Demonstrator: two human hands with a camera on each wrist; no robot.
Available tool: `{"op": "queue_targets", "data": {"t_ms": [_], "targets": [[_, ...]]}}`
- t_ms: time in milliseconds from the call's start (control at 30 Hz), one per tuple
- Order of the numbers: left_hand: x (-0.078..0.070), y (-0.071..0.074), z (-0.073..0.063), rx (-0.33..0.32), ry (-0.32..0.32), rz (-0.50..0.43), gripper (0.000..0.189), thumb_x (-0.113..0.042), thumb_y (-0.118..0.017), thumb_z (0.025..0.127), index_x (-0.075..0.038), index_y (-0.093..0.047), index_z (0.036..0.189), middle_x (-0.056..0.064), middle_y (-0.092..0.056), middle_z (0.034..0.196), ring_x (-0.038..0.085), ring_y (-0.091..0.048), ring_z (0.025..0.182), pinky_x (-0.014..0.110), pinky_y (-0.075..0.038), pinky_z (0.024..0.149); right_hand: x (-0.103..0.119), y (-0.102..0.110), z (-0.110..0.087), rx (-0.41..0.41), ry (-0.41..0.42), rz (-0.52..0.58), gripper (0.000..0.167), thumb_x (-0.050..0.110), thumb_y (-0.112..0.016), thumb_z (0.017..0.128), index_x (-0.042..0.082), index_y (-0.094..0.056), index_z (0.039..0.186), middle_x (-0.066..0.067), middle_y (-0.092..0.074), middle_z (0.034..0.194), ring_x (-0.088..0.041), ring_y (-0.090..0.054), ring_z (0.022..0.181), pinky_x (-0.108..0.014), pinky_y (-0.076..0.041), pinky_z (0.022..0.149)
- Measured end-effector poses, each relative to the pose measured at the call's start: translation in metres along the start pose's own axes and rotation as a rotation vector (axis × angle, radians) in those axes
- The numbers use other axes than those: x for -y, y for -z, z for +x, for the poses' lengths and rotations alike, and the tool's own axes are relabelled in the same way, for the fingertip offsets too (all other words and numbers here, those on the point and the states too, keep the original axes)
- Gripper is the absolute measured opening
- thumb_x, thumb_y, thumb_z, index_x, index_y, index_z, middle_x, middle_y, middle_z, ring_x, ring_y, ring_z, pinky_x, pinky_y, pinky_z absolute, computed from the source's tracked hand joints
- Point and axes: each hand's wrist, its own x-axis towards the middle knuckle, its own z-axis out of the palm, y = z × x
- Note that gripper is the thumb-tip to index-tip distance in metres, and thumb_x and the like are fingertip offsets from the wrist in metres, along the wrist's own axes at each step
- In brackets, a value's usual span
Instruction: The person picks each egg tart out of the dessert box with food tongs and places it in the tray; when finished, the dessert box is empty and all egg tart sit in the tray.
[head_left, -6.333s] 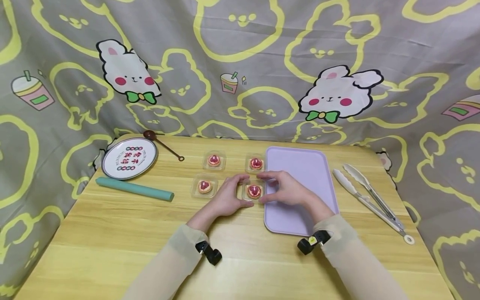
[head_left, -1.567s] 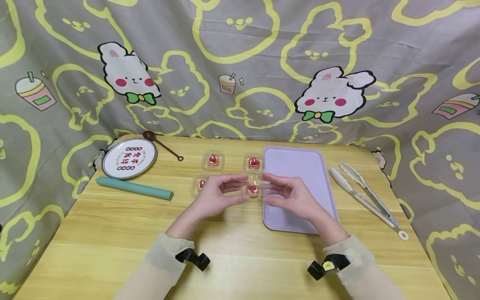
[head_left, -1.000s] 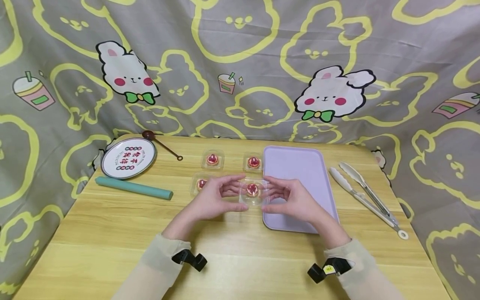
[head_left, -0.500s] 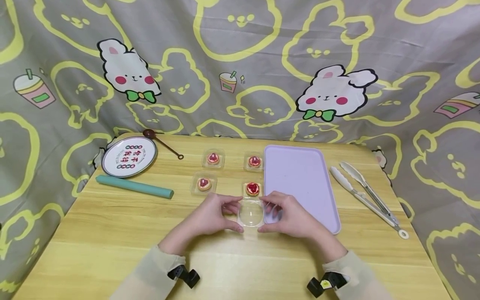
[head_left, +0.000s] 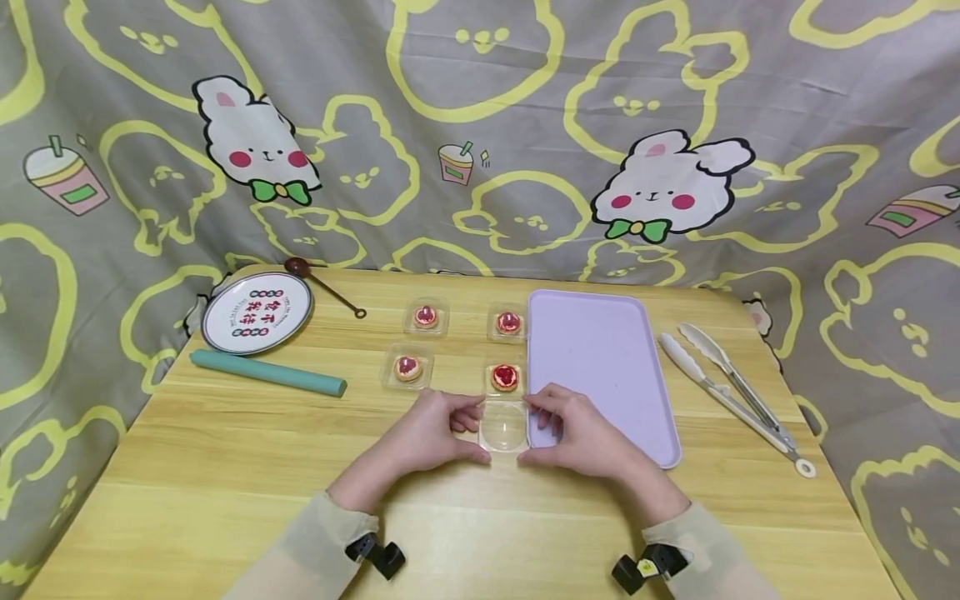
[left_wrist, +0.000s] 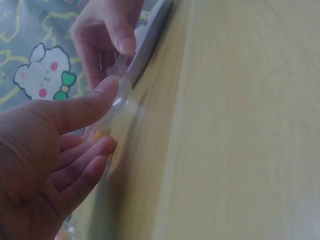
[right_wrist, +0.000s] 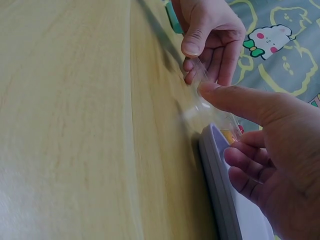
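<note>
In the head view, a clear plastic box stands open at mid table, with a small red-topped tart (head_left: 505, 377) in its base. Its clear lid (head_left: 504, 427) is folded back toward me. My left hand (head_left: 433, 429) holds the lid's left edge between thumb and fingers. At the opposite edge, my right hand (head_left: 573, 429) grips it likewise, beside the lilac tray (head_left: 607, 375). Both wrist views show the thumbs on the near side of the lid. Three more tarts sit in closed clear boxes: front left (head_left: 407, 367), back left (head_left: 425, 316) and back right (head_left: 507, 322).
On the left lie a white plate (head_left: 255, 313) with red lettering, a brown long-handled spoon (head_left: 324, 287) and a teal rolling pin (head_left: 267, 372). Metal tongs (head_left: 738, 400) with pale tips lie right of the tray. A patterned curtain (head_left: 480, 225) hangs behind the table.
Both hands first surrounded the closed front-right box. Its lid then came up and swung toward me, uncovering the tart. Over the last half second the hands have barely moved.
</note>
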Motion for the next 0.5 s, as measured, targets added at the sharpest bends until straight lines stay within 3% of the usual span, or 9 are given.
{"op": "queue_targets", "data": {"t_ms": [167,300,400,500], "targets": [[-0.002,0.004,-0.002,-0.012,0.025,0.028,0.084,-0.028,-0.102,0.070,0.007,-0.065,0.137,0.004,-0.077,0.111,0.015,-0.074,0.093,0.027,-0.062,0.083,-0.001,0.002,0.000,0.000,-0.006,-0.013,0.078,0.038,-0.099,0.075,-0.003,-0.069,0.134,0.001,-0.064,0.100,-0.018,-0.059,0.087,-0.029,-0.053,0.069],[-0.005,0.016,-0.007,-0.053,0.041,0.058,0.082,-0.034,-0.100,0.071,0.002,-0.068,0.137,0.005,-0.077,0.112,0.016,-0.073,0.095,0.030,-0.062,0.087,0.000,0.011,0.000,-0.011,-0.027,-0.007,0.080,0.041,-0.099,0.073,-0.002,-0.069,0.134,-0.001,-0.065,0.100,-0.019,-0.061,0.086,-0.030,-0.055,0.070],[-0.005,0.029,-0.012,-0.124,-0.018,0.078,0.073,-0.031,-0.099,0.073,0.001,-0.071,0.133,0.008,-0.077,0.113,0.019,-0.073,0.099,0.033,-0.062,0.090,0.004,0.020,0.001,-0.031,-0.033,-0.013,0.082,0.041,-0.100,0.072,-0.003,-0.069,0.134,-0.002,-0.067,0.101,-0.020,-0.063,0.085,-0.031,-0.056,0.071],[-0.003,0.044,-0.017,-0.237,-0.092,0.096,0.062,-0.024,-0.099,0.074,-0.002,-0.074,0.126,0.010,-0.077,0.116,0.025,-0.073,0.102,0.038,-0.061,0.092,0.007,0.027,0.006,-0.047,-0.023,-0.019,0.080,0.040,-0.099,0.075,-0.002,-0.069,0.135,-0.003,-0.069,0.105,-0.021,-0.064,0.088,-0.033,-0.057,0.074]]}}
